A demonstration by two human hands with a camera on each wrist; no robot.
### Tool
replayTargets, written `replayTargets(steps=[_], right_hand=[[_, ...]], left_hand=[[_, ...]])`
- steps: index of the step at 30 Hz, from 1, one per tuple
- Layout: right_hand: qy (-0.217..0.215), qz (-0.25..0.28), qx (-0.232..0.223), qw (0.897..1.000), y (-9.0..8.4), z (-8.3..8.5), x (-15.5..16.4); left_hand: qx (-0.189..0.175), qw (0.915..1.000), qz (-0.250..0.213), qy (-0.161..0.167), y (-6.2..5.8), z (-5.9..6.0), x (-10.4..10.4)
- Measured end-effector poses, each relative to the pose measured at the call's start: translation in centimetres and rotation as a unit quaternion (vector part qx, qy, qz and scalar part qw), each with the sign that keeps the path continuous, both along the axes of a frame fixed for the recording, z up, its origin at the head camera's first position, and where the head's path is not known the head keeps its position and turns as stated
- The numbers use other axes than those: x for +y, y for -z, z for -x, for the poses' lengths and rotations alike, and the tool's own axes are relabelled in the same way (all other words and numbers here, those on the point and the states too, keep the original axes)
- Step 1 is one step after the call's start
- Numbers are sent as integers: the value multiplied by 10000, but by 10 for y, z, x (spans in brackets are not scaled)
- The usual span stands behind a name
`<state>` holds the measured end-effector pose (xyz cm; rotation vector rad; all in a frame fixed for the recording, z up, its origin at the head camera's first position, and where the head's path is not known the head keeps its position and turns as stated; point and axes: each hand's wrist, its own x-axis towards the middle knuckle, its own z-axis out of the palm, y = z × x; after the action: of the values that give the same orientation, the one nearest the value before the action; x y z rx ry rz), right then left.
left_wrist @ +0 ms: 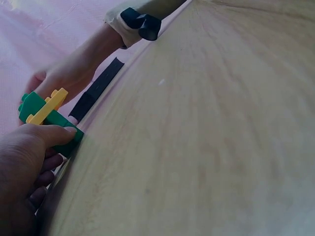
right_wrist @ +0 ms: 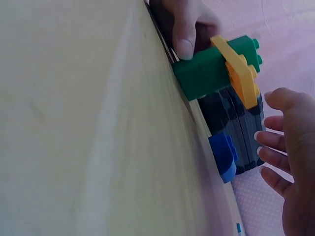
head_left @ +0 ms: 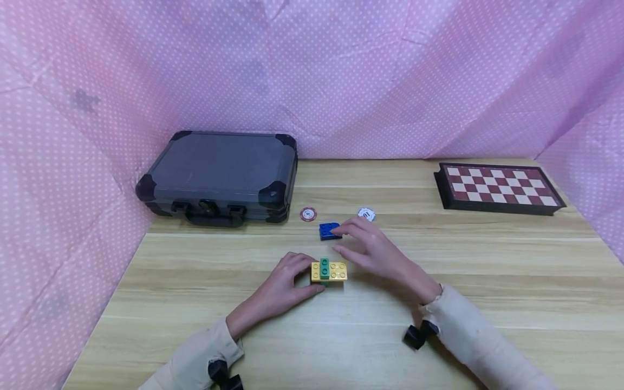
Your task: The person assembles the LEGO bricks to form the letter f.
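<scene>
A small stack of a green brick (head_left: 324,266) and a yellow plate (head_left: 336,272) stands on the wooden table (head_left: 487,281) near its middle. My left hand (head_left: 298,279) grips the stack from the left; its thumb presses the green brick (left_wrist: 66,142) under the yellow plate (left_wrist: 47,105). A blue brick (head_left: 329,231) lies just behind the stack. My right hand (head_left: 347,241) hovers with relaxed, spread fingers between the two, its fingertips close to the blue brick (right_wrist: 224,155). In the right wrist view a gap shows between fingers and brick.
A dark grey case (head_left: 219,176) lies at the back left and a folded chessboard (head_left: 497,187) at the back right. A red chip (head_left: 308,214) and a white chip (head_left: 366,214) sit behind the blue brick. Pink dotted cloth walls the table on three sides.
</scene>
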<state>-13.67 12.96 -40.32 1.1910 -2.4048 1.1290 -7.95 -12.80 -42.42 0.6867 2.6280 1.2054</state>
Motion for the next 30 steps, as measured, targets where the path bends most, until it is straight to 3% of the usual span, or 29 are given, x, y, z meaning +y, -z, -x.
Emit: replayTargets(steps=[6, 16, 30], right_hand=[[263, -201, 7, 9995, 5, 9, -1], [696, -970, -720, 9902, 12, 18, -6], [751, -1273, -594, 9872, 16, 22, -9]], left_hand=[[34, 10000, -25, 23, 0, 0, 0], [20, 10000, -28, 23, 1, -1, -1], [4, 10000, -43, 38, 1, 0, -1]])
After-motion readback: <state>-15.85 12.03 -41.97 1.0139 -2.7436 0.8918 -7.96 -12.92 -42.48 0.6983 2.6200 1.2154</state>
